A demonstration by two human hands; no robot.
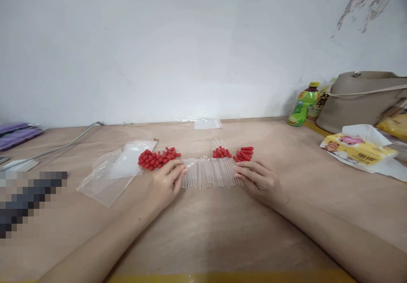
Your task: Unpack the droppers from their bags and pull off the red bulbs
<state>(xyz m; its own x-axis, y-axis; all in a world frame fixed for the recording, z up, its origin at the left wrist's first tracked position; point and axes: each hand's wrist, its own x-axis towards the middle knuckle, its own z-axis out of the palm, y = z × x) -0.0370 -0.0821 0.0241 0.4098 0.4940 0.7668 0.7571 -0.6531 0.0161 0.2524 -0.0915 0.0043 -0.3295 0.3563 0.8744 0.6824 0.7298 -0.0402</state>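
A row of thin clear glass dropper tubes (210, 173) lies side by side on the brown table covering. My left hand (168, 179) has its fingers bent together at the row's left end, pressed against the outer tubes. At the opposite end, my right hand (260, 181) curls its thumb and fingers around the last tubes. A heap of red rubber dropper bulbs (152, 159) lies just beyond my left hand. More red bulbs (221, 152) sit behind the row, with clear tubes extending back from them, and another small bunch (244, 153) rests beyond my right fingers.
Clear plastic bags (117, 168) lie on the left, and another small bag (208, 124) is by the wall. A grey cable (73, 141) runs along the back left. To the right are a green bottle (303, 105), a beige bin (359, 98) and a yellow tissue pack (358, 149).
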